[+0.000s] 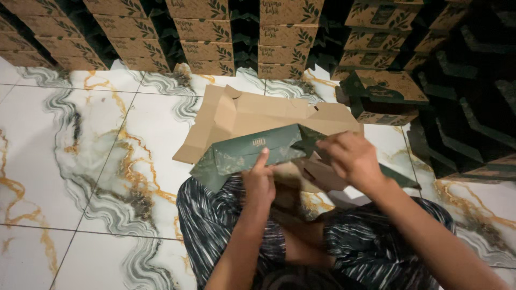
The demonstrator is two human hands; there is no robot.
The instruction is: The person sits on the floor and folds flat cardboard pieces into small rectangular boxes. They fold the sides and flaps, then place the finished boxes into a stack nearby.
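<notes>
The marble-patterned tile floor (pixel 80 161) fills most of the view, white with grey and gold veins, and along its far edge stand stacks of folded brown boxes (pixel 199 37) printed with dark leaves, with more dark green ones piled at the right. Nearer, a flat sheet of brown cardboard (pixel 242 110) lies spread on the tiles, and beside it to the right sits a finished box with a green lid (pixel 384 88). The person sits on the floor in striped dark trousers (pixel 226 225), and over their lap is the green box blank (pixel 242 153), half folded, its long green panel tilted up toward the camera and its brown inside showing lower down. The left hand (pixel 258 180) rests on that panel's near edge with one finger stretched up flat against the green face and the others curled below, pressing rather than pinching. The right hand (pixel 352 158) is closed over the blank's right end, fingers bent down around a flap; how tightly it pinches cannot be told, since the fingertips are hidden. To fold this well, it seems wise to keep the left finger pressing firmly along the crease so the panel stays square while the right hand turns the end flap, bending only on the scored line so the cardboard does not buckle.
</notes>
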